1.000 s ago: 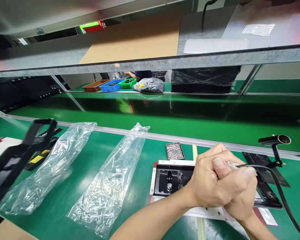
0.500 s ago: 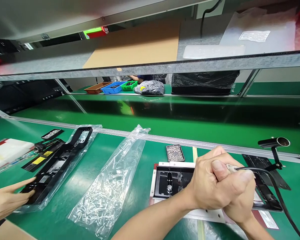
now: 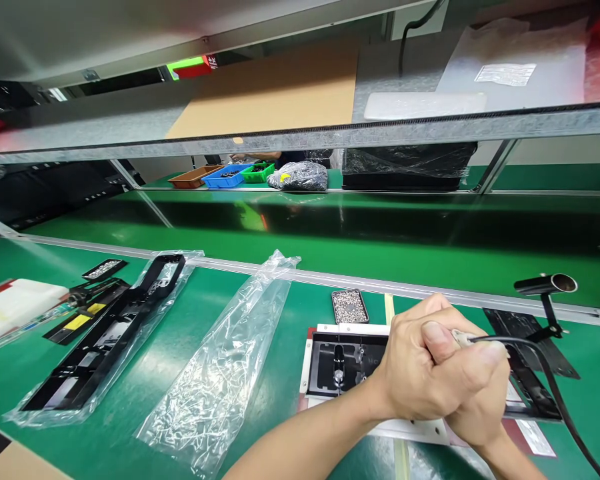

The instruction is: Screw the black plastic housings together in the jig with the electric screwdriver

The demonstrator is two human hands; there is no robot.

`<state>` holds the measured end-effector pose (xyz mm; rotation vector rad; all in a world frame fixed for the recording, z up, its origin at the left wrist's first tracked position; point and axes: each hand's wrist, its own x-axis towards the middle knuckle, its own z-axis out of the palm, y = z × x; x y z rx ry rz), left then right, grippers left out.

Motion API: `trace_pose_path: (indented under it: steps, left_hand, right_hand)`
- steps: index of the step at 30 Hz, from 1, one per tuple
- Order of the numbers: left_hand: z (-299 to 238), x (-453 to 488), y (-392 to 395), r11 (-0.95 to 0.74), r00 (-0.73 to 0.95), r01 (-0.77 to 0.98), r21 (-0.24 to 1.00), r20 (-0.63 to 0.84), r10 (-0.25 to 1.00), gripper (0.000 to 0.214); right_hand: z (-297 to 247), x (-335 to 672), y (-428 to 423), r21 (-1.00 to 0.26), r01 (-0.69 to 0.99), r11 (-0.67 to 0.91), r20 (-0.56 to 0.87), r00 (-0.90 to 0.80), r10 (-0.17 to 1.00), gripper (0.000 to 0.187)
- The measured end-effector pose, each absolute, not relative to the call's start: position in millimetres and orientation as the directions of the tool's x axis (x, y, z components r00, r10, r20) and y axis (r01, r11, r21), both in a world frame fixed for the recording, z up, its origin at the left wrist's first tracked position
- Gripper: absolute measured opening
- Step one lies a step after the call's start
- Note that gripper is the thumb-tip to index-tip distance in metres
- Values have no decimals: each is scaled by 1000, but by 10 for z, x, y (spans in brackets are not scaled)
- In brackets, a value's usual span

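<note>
Both my hands are closed together around a corded tool (image 3: 461, 338), whose black cable (image 3: 555, 387) runs off to the lower right. My left hand (image 3: 425, 377) wraps over my right hand (image 3: 480, 417). They hover over a black plastic part (image 3: 337, 360) lying in a white fixture (image 3: 313, 333). The tool's tip is hidden by my fingers. A small black tray of screws (image 3: 350, 305) sits just behind the fixture.
Two clear plastic bags lie to the left: an empty one (image 3: 220, 373), and one (image 3: 45, 410) bearing a long black frame (image 3: 105, 333). A black tool holder (image 3: 547, 285) stands at right. Green conveyor belt (image 3: 330, 247) behind; coloured bins (image 3: 225, 175) beyond.
A long black frame was carried in from the left and laid on the left bag by another person's hand, which has since withdrawn. My hands have stayed put.
</note>
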<state>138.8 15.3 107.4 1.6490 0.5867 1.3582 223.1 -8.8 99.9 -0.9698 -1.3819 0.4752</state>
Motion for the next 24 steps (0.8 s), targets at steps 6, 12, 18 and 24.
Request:
trace_pose_path:
  steps: [6, 12, 18, 24]
  left_hand:
    - [1056, 1391, 152, -491, 277, -196, 849, 528, 803, 32]
    - [1051, 1389, 150, -503, 300, -189, 843, 537, 788, 45]
    - [1074, 1393, 143, -488, 309, -197, 851, 526, 793, 40]
    - [1104, 1384, 145, -470, 343, -190, 862, 506, 791, 42]
  right_hand:
    - [1001, 2234, -93, -767, 265, 584, 633, 165, 756, 59]
    - [954, 2249, -93, -787, 237, 570, 612, 186, 768, 54]
    - [974, 2238, -100, -802, 178, 571, 596, 156, 788, 51]
    - [914, 2277, -91, -772, 270, 575, 623, 147, 768, 55]
